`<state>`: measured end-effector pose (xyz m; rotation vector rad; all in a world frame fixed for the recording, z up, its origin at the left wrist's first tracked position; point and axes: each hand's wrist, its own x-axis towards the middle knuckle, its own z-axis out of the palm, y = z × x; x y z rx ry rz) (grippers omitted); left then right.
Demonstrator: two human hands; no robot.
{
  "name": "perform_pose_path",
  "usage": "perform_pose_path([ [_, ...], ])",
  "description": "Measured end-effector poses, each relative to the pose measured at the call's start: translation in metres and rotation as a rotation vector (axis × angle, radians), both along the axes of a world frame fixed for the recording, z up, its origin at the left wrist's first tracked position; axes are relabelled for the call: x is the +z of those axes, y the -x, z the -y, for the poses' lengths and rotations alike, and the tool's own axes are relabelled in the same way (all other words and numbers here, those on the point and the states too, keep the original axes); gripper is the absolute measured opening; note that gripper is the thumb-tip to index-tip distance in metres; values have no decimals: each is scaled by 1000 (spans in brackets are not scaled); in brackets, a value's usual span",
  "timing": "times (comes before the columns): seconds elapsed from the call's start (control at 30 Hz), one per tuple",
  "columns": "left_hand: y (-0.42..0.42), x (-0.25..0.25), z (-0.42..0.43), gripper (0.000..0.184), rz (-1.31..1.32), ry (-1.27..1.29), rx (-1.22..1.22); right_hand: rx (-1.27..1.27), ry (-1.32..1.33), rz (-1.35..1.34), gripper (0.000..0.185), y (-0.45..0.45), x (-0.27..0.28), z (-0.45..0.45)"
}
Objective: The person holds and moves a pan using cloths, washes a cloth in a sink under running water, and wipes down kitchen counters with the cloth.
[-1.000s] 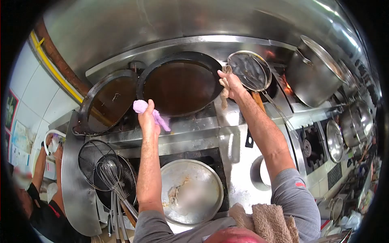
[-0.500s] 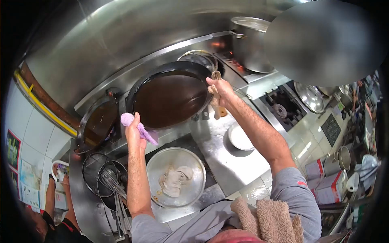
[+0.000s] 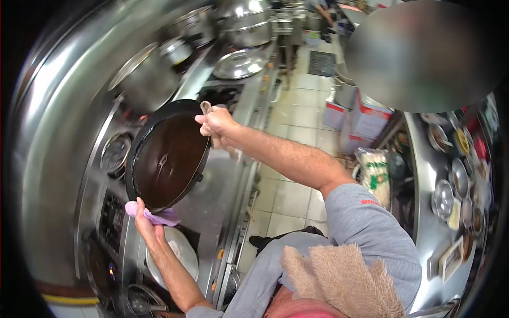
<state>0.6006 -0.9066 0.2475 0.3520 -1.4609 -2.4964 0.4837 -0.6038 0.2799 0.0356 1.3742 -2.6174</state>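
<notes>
- The black pan (image 3: 135,151), with dark liquid (image 3: 172,159) in it, is held between two hands, above the steel counter (image 3: 214,183) and near the large stockpot (image 3: 146,79).
- By the left hand (image 3: 148,225), the near end of the rim is pinched through a purple cloth (image 3: 167,217); the thumb is laid uppermost.
- By the right hand (image 3: 219,123), the far end is clasped through a brown cloth (image 3: 217,141); the finger contact beneath is hidden.
- Both ends are best supported evenly, so that the liquid is kept from the rim; exact level cannot be judged from this angle.
- Folded cloth should be kept between skin and metal, with loose ends held clear of the burners.
- Turning is best done slowly, since sloshing appears the chief risk.
</notes>
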Motion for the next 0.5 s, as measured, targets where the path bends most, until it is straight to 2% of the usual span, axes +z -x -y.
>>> perform_pose_path([
  [0.2, 22, -25, -130, 32, -1, -20, -202, -316, 27, 63, 19, -59, -14, -140],
  [0.3, 35, -40, -192, 35, 33, -83, -433, -444, 25, 113, 18, -96, -17, -200],
  [0.37, 47, -52, -234, 32, 11, -38, -507, -513, -30, 138, 17, -111, -29, -240],
  [0.5, 78, -78, -315, 26, 42, -114, -686, -676, -16, 96, 15, -130, -56, -312],
])
